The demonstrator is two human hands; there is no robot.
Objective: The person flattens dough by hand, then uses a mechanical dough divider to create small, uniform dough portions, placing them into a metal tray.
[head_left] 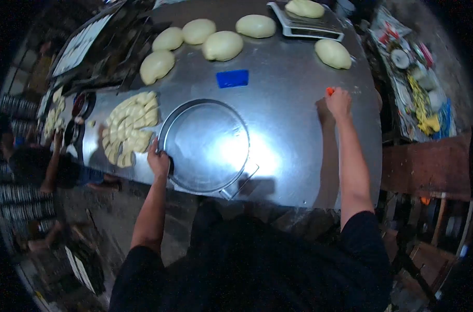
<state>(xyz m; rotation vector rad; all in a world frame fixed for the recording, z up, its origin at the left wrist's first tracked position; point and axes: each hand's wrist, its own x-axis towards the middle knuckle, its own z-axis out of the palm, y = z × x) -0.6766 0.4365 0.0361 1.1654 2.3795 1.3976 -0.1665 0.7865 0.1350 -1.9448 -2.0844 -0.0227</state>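
Note:
A large round metal pan lies on the steel table. My left hand is closed at its left rim, fingertips close to a cluster of cut dough pieces. Out to the right, over the table, my right hand is closed around a small orange object; the hand hides most of it and I cannot tell its kind. A blue rectangular scraper lies flat beyond the pan.
Several smooth dough balls line the far side. One dough ball rests on a scale. Another person stands at left by more dough pieces. A cluttered shelf flanks the right.

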